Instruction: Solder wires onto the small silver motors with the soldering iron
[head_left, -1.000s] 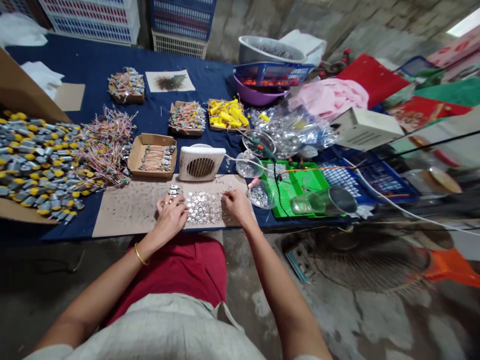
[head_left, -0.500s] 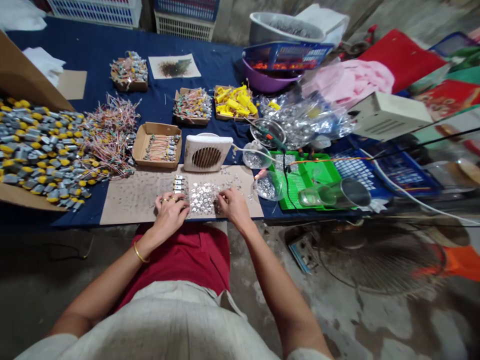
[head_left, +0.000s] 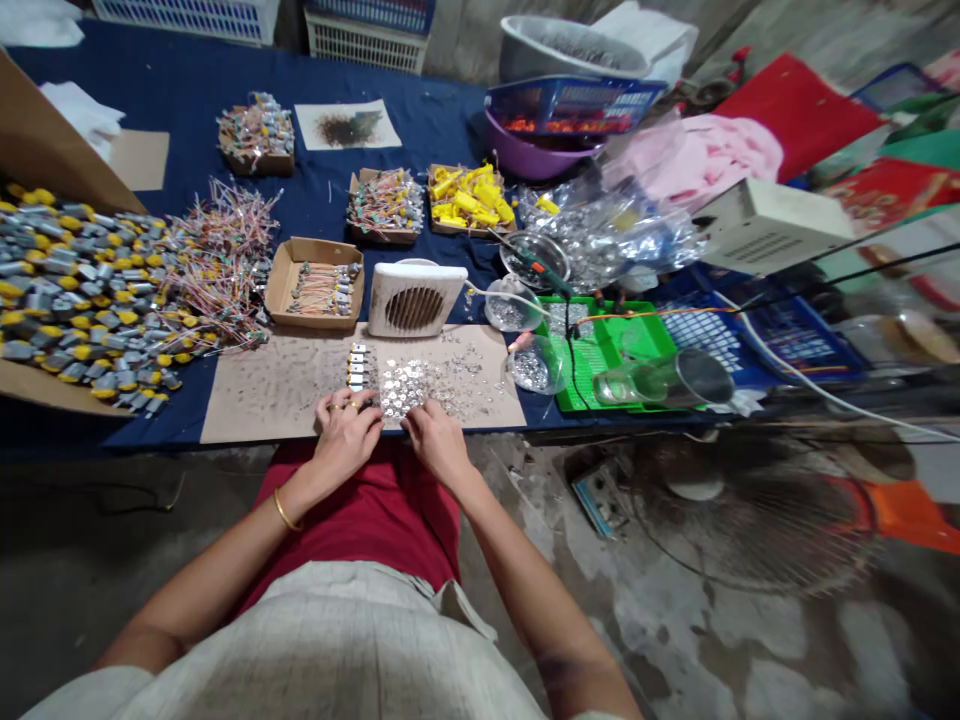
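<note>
My left hand point(head_left: 347, 432) rests at the front edge of a cardboard sheet point(head_left: 262, 392), fingers curled around something I cannot make out. Just beyond its fingertips, several small motors point(head_left: 358, 366) with white and yellow ends stand in a short column. My right hand point(head_left: 437, 440) is close by on the right, with thumb and fingers pinched together at the near side of a spread of small shiny metal pieces point(head_left: 409, 380). Whatever is in that pinch is too small to see. A narrow gap separates the two hands.
Behind the sheet stands a square white fan point(head_left: 417, 299), beside a cardboard tray point(head_left: 277, 290) of wired motors. A large heap of grey and yellow motors point(head_left: 82, 300) fills the left. On the right are a clear bowl point(head_left: 556, 372) of metal bits and a green basket point(head_left: 667, 325).
My right hand has moved left and toward me, from the right side of the metal pieces to near my left hand. My left hand has shifted slightly, staying below the motor column.
</note>
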